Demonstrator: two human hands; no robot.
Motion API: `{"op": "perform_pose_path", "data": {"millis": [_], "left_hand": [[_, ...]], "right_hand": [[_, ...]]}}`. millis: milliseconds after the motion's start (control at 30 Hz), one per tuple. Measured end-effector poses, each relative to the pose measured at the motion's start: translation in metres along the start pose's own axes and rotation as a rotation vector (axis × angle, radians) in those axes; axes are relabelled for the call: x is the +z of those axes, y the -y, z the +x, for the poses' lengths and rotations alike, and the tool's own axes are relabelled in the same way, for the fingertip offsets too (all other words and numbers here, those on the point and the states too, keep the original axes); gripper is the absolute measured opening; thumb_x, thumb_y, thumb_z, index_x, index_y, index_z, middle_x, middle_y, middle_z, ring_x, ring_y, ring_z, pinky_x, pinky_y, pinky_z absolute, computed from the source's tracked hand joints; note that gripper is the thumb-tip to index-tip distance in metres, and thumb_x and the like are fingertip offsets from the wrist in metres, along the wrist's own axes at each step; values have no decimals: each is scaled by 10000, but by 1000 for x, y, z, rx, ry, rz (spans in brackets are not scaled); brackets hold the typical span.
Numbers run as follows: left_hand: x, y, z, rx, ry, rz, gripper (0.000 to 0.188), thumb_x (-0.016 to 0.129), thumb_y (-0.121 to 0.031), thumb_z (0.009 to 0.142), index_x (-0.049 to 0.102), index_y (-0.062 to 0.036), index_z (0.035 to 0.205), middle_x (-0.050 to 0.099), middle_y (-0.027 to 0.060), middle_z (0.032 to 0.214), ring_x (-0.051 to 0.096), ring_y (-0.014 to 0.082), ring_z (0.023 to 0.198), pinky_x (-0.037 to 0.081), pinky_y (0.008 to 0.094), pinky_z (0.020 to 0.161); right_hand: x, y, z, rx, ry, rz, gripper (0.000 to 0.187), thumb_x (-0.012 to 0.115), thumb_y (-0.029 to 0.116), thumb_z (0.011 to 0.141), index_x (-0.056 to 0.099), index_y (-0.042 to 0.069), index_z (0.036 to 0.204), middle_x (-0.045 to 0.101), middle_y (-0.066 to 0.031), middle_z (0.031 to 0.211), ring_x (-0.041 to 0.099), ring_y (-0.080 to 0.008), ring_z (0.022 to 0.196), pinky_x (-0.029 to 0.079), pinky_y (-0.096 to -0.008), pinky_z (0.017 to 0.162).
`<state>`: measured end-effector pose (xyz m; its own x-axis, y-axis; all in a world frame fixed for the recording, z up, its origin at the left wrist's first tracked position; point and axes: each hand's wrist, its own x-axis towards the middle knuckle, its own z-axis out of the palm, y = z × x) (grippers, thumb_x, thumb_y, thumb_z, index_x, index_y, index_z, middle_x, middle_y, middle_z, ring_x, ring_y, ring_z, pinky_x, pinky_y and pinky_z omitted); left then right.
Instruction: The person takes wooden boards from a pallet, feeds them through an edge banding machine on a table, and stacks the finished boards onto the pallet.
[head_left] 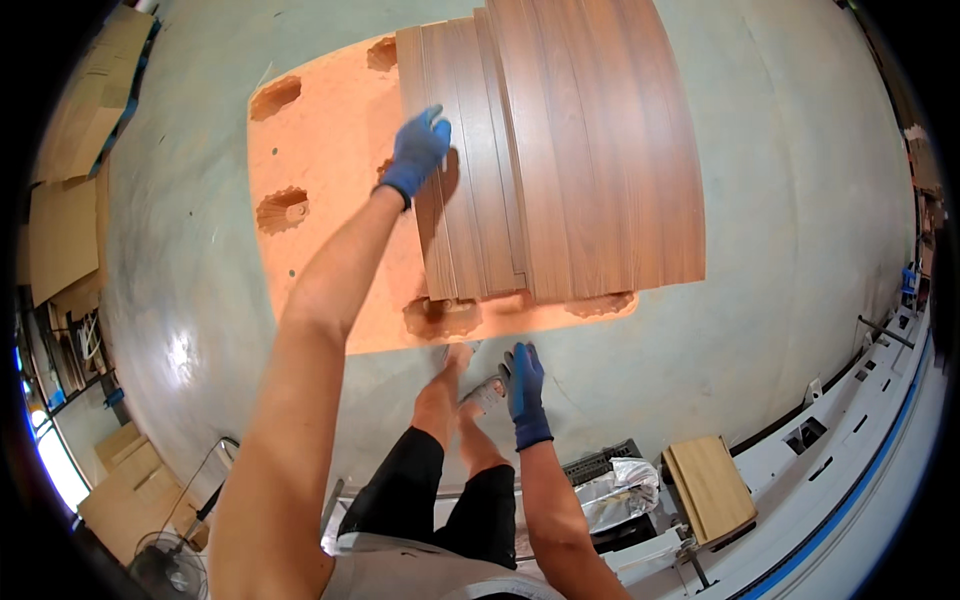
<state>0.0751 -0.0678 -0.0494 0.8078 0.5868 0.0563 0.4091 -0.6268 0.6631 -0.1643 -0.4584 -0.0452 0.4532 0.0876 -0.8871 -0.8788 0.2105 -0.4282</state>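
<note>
Stretched forward over the left edge of the wood-grain stack is my left hand (pixel 420 150), in a blue glove. Its fingers are loosely bent and apart, with nothing visible in them. Beneath it lie narrow brown wood-grain boards (pixel 470 180), and its shadow falls across them. A taller stack of brown wood-grain panels (pixel 610 150) rises to their right. Both rest on an orange pallet (pixel 335 140) with scalloped hollows. My right hand (pixel 524 380), gloved in blue and grey, hangs below the pallet's near edge. Its fingers are stretched out and touch nothing.
A long white machine bed (pixel 840 440) runs along the right side. Near me stand a small wooden board stack (pixel 708 490) and silvery wrapping (pixel 615 495). Cardboard (pixel 65 235) leans at the left, with a fan (pixel 165 570) at the lower left.
</note>
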Motion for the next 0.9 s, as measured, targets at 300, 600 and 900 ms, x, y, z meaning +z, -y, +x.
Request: {"op": "perform_pose_path", "data": {"millis": [300,600,900], "left_hand": [[50,-12,186,84,113,246,507,504,-307,886,587,-46,1312,639,236,1227,595,376,1169,461,462,1002],[103,0,300,187,140,230,439,483,-272,913,580,-71,1291,642,236,1228,602,388,1160,456,475,1000],[133,-1,277,139,118,265,318,496,-288,926,650,-190,1187,706,163,1098,652,393,1030,488,486,918]], "right_hand": [[82,35,74,-119,-111,87,477,677,333,954,493,184,1369,510,47,1228,478,-95,1049,433,-343,956],[107,37,82,-116,-195,347,622,608,353,1003,317,195,1530,358,13,1526,433,-178,1300,405,-371,1068],[62,-11,99,-340,-173,-321,585,611,299,1007,334,210,1515,405,3,1474,451,-165,1280,441,-346,1012]]}}
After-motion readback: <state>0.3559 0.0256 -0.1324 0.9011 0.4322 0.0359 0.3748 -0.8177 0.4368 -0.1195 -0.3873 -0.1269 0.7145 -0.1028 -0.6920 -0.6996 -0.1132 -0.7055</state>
